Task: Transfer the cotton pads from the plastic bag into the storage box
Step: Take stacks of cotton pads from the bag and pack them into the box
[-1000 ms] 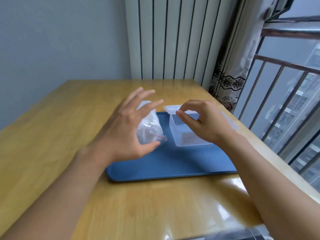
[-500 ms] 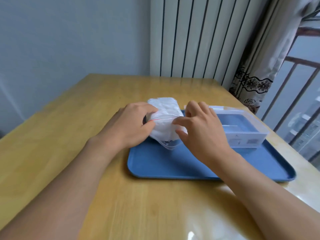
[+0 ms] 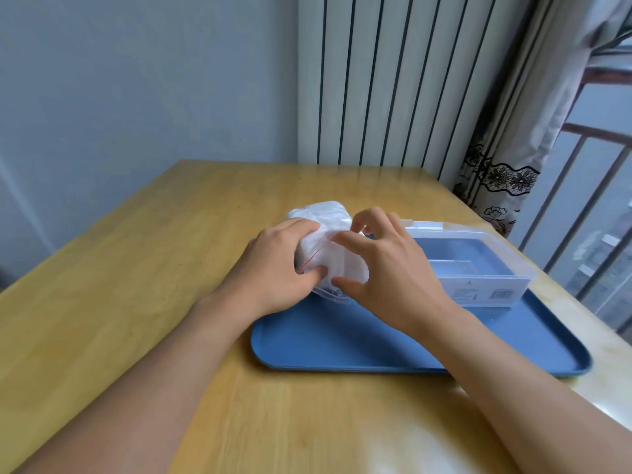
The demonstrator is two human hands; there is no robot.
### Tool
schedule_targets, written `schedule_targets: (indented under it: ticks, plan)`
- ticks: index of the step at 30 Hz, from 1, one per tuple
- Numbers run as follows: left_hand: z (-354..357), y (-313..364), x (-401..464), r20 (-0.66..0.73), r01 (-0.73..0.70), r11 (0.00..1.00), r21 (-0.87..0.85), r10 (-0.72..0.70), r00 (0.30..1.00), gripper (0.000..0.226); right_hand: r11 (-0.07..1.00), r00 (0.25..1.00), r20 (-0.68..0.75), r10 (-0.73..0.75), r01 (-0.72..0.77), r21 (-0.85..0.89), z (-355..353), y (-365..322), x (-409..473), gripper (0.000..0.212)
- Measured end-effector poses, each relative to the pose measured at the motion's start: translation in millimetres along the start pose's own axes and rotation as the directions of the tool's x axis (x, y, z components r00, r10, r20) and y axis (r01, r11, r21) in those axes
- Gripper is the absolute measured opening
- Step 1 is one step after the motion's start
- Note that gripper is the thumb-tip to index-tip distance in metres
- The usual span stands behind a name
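over tray [image 3: 342, 347] – l hand [image 3: 273, 275] & r hand [image 3: 393, 271], fingers curled, grip plastic bag [image 3: 325, 227].

Storage box [image 3: 478, 265] label print illegible

Tray [image 3: 342, 350]: solid blue; table [image 3: 136, 268]: yellow-tan wood grain. Plastic bag [image 3: 328, 220]: clear, white contents, thin red line along the seal; storage box [image 3: 478, 282]: clear, white label with dark print. Wall [image 3: 136, 80]: pale grey-blue; radiator [image 3: 393, 80]: white with dark vertical gaps; curtain [image 3: 506, 172]: beige with black floral lace band.
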State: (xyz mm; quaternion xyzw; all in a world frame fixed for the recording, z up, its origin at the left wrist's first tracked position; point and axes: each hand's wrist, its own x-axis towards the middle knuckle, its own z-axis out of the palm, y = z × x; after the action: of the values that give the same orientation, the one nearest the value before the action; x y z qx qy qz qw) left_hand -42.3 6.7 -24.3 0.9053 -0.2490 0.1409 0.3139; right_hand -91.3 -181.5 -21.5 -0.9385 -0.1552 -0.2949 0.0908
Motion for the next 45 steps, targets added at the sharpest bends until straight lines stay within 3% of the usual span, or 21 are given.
schedule_targets:
  ticks: [4, 11, 20, 25, 34, 45]
  plan:
    - [-0.3, -0.7, 0.4, -0.016, 0.007, 0.999, -0.05, -0.008, 1.0, 0.064, 0.995, 1.0, 0.03, 0.0, -0.003, 0.097, 0.5, -9.1, -3.0, 0.052]
    - [-4.6, 2.7, -0.7, 0.009, -0.012, 0.989, -0.15, 0.014, 1.0, 0.057, 0.998, 1.0, 0.001, 0.013, -0.013, 0.065, 8.5, -8.1, 1.5, 0.028]
    - [-3.3, -1.3, 2.6, 0.015, -0.002, 0.991, -0.135, 0.004, 1.0, 0.051, 0.993, 1.0, 0.001, -0.005, 0.004, 0.114, 7.7, -10.0, 0.9, 0.033]
    - [-3.5, -0.4, 2.5, 0.002, -0.019, 0.989, -0.146, 0.02, 1.0, 0.05, 0.997, 1.0, 0.012, -0.003, 0.002, 0.079, 8.7, -10.6, 0.2, 0.048]
    - [-4.8, 1.0, 4.1, -0.01, -0.019, 0.984, -0.178, 0.017, 1.0, 0.056, 0.988, 1.0, -0.005, -0.028, 0.028, 0.149, 8.7, -8.6, 0.3, 0.03]
    - [-5.0, 1.7, 3.4, 0.007, -0.006, 0.98, -0.2, 0.007, 1.0, 0.053, 0.998, 1.0, 0.004, 0.012, -0.012, 0.059, 9.4, -13.1, -0.1, 0.06]
